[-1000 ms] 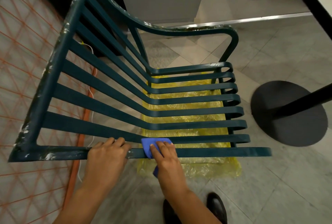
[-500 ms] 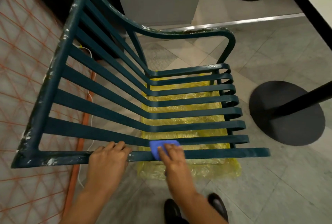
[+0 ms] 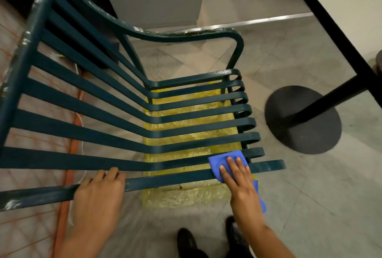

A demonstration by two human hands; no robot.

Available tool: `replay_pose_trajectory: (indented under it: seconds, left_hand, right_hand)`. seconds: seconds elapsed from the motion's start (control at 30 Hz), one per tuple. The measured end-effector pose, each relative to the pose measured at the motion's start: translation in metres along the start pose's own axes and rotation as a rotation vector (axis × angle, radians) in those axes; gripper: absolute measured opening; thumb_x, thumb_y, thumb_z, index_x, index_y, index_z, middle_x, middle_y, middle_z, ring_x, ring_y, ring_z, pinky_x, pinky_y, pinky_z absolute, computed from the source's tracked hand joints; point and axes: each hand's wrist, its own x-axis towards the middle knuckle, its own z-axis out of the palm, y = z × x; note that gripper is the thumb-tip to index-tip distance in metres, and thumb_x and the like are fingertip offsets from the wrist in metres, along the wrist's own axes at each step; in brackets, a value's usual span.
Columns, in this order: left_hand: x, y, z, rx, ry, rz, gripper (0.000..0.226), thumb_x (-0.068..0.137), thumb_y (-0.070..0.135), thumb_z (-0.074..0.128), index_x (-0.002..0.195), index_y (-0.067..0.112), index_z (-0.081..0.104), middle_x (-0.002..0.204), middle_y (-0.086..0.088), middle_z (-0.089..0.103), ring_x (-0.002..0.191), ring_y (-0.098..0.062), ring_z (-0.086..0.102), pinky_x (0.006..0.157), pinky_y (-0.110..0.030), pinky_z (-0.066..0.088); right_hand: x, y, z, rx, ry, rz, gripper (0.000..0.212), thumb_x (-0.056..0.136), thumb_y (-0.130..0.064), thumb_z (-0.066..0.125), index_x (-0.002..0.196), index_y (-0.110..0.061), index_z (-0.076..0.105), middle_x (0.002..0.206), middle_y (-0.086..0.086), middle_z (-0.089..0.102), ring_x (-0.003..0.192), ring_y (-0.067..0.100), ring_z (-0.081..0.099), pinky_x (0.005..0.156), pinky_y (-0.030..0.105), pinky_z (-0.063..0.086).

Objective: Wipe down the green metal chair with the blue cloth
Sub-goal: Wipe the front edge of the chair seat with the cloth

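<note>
The dark green slatted metal chair (image 3: 128, 113) is seen from above on the grey tiled floor (image 3: 299, 206), with a crinkled yellow plastic sheet (image 3: 186, 195) spread beneath the seat, probably to catch drips. The nearest side rail is gripped by the left hand (image 3: 97, 193), fingers curled over it, apparently so the frame is steadied. The folded blue cloth (image 3: 225, 160) is pressed flat onto the same rail, near its front end, by the right hand (image 3: 237, 177), fingers straight and spread so that pressure is shared along the metal.
</note>
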Motion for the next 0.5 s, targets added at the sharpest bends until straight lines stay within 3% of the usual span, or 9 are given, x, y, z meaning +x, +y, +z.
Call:
replay_pose_trajectory:
  seconds: [0.07, 0.13, 0.2, 0.23, 0.3, 0.37, 0.4, 0.5]
  left_hand:
    - [0.004, 0.024, 0.002, 0.001, 0.002, 0.008, 0.051, 0.037, 0.0, 0.088, 0.085, 0.007, 0.072, 0.077, -0.012, 0.065, 0.07, -0.034, 0.06, 0.064, -0.046, 0.047]
    - [0.01, 0.059, 0.008, -0.037, -0.019, 0.071, 0.069, 0.032, 0.013, 0.092, 0.097, 0.01, 0.07, 0.091, -0.011, 0.068, 0.083, -0.033, 0.063, 0.078, -0.051, 0.047]
    - [0.014, 0.095, 0.014, -0.077, -0.039, 0.182, 0.074, 0.04, 0.022, 0.091, 0.11, 0.014, 0.066, 0.105, -0.007, 0.067, 0.098, -0.028, 0.061, 0.094, -0.051, 0.042]
    - [0.015, 0.11, 0.019, -0.091, -0.061, 0.233, 0.073, 0.053, 0.027, 0.087, 0.12, 0.016, 0.059, 0.117, -0.004, 0.062, 0.109, -0.025, 0.057, 0.103, -0.049, 0.035]
    - [0.019, 0.13, 0.029, -0.159, -0.053, 0.272, 0.071, 0.071, 0.033, 0.076, 0.134, 0.019, 0.046, 0.132, 0.0, 0.051, 0.123, -0.02, 0.046, 0.11, -0.045, 0.028]
    - [0.024, 0.136, 0.035, -0.204, -0.05, 0.269, 0.072, 0.055, 0.032, 0.087, 0.12, 0.017, 0.06, 0.115, 0.0, 0.063, 0.105, -0.019, 0.06, 0.097, -0.04, 0.045]
    - [0.025, 0.136, 0.038, -0.251, -0.04, 0.265, 0.071, 0.045, 0.029, 0.091, 0.11, 0.016, 0.066, 0.102, 0.0, 0.067, 0.092, -0.019, 0.065, 0.086, -0.037, 0.051]
    - [0.03, 0.134, 0.048, -0.311, 0.028, 0.245, 0.059, 0.043, 0.023, 0.092, 0.098, 0.015, 0.071, 0.088, 0.002, 0.068, 0.076, -0.018, 0.065, 0.063, -0.031, 0.055]
  right_hand:
    - [0.001, -0.014, 0.008, 0.048, -0.006, 0.012, 0.099, 0.048, 0.028, 0.07, 0.134, -0.01, 0.041, 0.145, 0.009, 0.035, 0.139, 0.026, 0.018, 0.114, 0.039, 0.007]
    - [0.001, -0.013, 0.006, 0.053, -0.071, -0.071, 0.092, 0.055, 0.008, 0.083, 0.134, -0.014, 0.041, 0.143, 0.01, 0.039, 0.138, 0.026, 0.022, 0.114, 0.038, 0.007]
    - [0.0, 0.014, -0.009, 0.033, -0.068, -0.088, 0.087, 0.059, -0.001, 0.085, 0.133, -0.016, 0.042, 0.143, 0.009, 0.039, 0.14, 0.021, 0.018, 0.114, 0.037, 0.01]
    - [-0.002, 0.029, -0.02, 0.031, -0.049, -0.052, 0.089, 0.057, 0.003, 0.084, 0.133, -0.016, 0.042, 0.143, 0.009, 0.039, 0.141, 0.018, 0.016, 0.114, 0.037, 0.013]
    - [-0.005, 0.055, -0.04, 0.029, -0.009, 0.065, 0.097, 0.048, 0.02, 0.079, 0.131, -0.015, 0.045, 0.144, 0.005, 0.038, 0.138, 0.019, 0.02, 0.106, 0.043, 0.034]
    - [-0.005, 0.063, -0.048, 0.02, 0.047, 0.185, 0.1, 0.041, 0.034, 0.067, 0.128, -0.012, 0.05, 0.142, 0.002, 0.037, 0.132, 0.024, 0.028, 0.081, 0.052, 0.052]
    - [-0.005, 0.059, -0.046, 0.018, 0.081, 0.223, 0.099, 0.041, 0.037, 0.063, 0.127, -0.011, 0.052, 0.142, 0.003, 0.037, 0.131, 0.026, 0.029, 0.077, 0.056, 0.052]
    - [-0.004, 0.028, -0.02, 0.017, 0.101, 0.175, 0.099, 0.042, 0.032, 0.07, 0.13, -0.011, 0.047, 0.139, 0.011, 0.043, 0.132, 0.03, 0.031, 0.096, 0.057, 0.04]
